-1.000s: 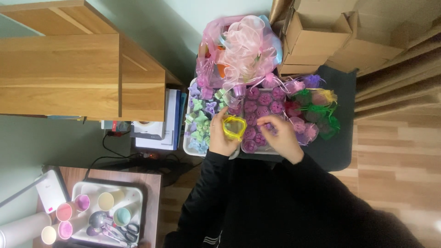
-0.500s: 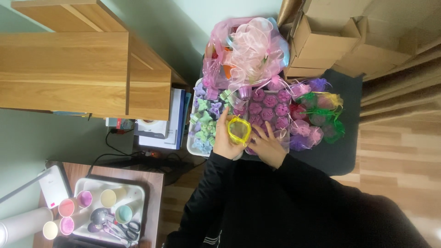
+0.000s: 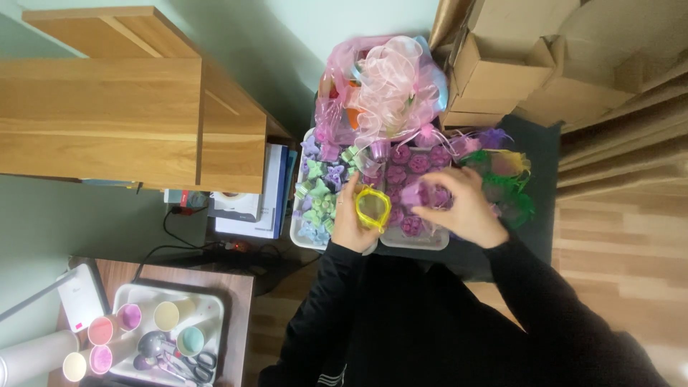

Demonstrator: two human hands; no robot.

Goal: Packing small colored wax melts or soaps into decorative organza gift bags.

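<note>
My left hand [image 3: 351, 218] fingers clamp the open yellow mesh pouch [image 3: 373, 208]; right hand [image 3: 462, 208] fingers pinch a purple flower-shaped piece [image 3: 416, 193], not yet bagged; many remain in the white tray [image 3: 423, 242].

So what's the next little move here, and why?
Probably carrying the purple flower-shaped piece across into the yellow mesh pouch. The left hand holds that pouch with its mouth open, and the right hand has its fingers closed around the piece just beside it, over the white tray.
</note>
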